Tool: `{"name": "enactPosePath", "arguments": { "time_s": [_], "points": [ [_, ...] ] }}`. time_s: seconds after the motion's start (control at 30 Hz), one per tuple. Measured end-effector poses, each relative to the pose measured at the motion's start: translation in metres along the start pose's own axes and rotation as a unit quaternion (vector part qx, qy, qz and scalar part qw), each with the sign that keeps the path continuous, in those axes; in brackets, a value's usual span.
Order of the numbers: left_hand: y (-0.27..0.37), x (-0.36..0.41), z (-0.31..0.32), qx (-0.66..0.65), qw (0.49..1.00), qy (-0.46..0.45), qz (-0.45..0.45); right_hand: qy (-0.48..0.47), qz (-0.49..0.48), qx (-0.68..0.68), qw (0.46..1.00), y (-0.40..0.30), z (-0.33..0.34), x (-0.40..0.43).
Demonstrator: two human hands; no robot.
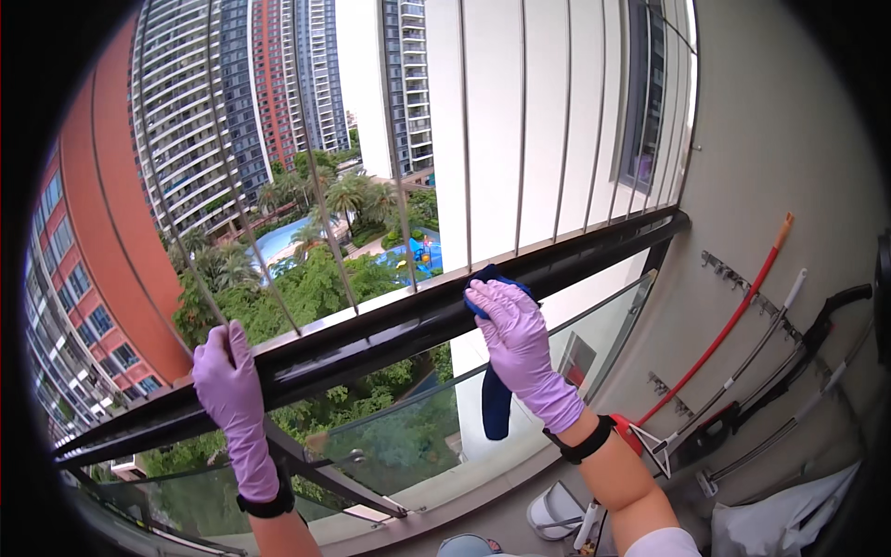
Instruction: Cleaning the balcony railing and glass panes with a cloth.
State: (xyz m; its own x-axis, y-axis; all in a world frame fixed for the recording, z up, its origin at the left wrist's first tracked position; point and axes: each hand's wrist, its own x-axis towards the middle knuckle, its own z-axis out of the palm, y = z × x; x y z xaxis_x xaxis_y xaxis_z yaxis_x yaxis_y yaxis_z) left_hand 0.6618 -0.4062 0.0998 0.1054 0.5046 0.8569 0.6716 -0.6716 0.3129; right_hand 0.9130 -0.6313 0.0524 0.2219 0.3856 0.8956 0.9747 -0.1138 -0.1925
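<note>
Both my hands wear thin purple gloves, with a black band around each wrist. My right hand [515, 341] presses a dark blue cloth [496, 400] onto the black handrail [418, 324] of a balcony. One end of the cloth hangs below the rail, beside my forearm. At the left, my left hand [230, 397] is closed around the lower end of a thin vertical metal bar [202, 282], just above the rail. Glossy highlights run along the rail between my hands.
Several metal bars [521, 139] rise above the rail, with glass panels [390, 432] below. Against the right wall [766, 139] lean a red-handled tool [731, 317] and other poles. A white bucket-like container [553, 512] and a pale plastic sheet [779, 515] lie low. Trees and towers stand outside.
</note>
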Motion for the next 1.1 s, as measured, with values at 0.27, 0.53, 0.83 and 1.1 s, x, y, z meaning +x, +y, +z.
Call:
{"name": "enactPosePath", "arguments": {
  "time_s": [0.27,0.53,0.83,1.1],
  "points": [
    [-0.006,-0.001,-0.013,-0.073,0.997,0.018,-0.029,-0.02,0.444,0.651,0.615,-0.045,-0.031,-0.001],
    [0.04,-0.093,-0.043,-0.338,0.933,-0.049,0.109,-0.085,0.473,0.766,0.427,-0.095,-0.05,-0.013],
    [0.037,-0.217,-0.05,-0.476,0.581,-0.604,-0.268,-0.116,0.538,0.691,0.469,-0.138,-0.045,-0.06],
    [0.002,-0.231,-0.047,-0.504,0.614,-0.512,-0.328,-0.181,0.729,0.544,0.375,-0.145,-0.027,-0.16]
  ]
}}
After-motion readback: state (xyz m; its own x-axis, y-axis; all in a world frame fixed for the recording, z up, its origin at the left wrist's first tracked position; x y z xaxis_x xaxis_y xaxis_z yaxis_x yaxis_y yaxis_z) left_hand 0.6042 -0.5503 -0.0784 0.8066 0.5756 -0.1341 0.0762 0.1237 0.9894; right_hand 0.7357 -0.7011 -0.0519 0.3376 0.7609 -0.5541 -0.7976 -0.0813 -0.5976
